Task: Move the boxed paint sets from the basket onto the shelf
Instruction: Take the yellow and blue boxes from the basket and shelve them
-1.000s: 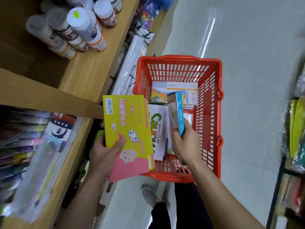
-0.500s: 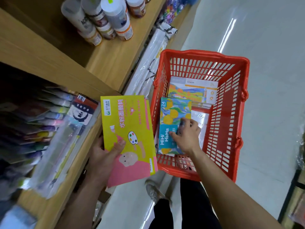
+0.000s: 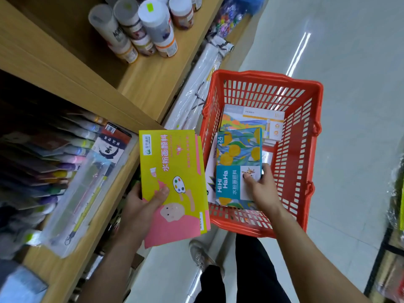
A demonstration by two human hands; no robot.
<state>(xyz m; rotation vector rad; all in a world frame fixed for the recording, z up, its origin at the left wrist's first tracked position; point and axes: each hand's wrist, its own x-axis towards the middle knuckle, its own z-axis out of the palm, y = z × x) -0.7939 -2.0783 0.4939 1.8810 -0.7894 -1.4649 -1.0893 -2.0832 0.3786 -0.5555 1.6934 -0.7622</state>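
Observation:
My left hand [image 3: 142,206] grips a yellow and pink boxed paint set [image 3: 172,171] by its lower edge, thumb on its face, between the wooden shelf [image 3: 72,254] and the red basket [image 3: 293,176]. My right hand [image 3: 261,189] grips the lower right corner of a teal boxed paint set [image 3: 237,154] with an orange-fruit pattern, held face up inside the basket. Beneath it lie a white box [image 3: 211,171] and a box with a landscape picture [image 3: 244,121].
The lower shelf holds paint tubes [image 3: 72,154] and a clear plastic pack [image 3: 87,189]. Paint jars [image 3: 150,29] stand on the upper shelf [image 3: 153,84]. Wrapped rolls [image 3: 196,92] lie between shelf and basket. My shoe [image 3: 201,254] is on the glossy floor below.
My right hand turned the teal box from edge-up to face-up inside the basket and keeps hold of it. The view swung toward the shelf. The yellow box stays in my left hand.

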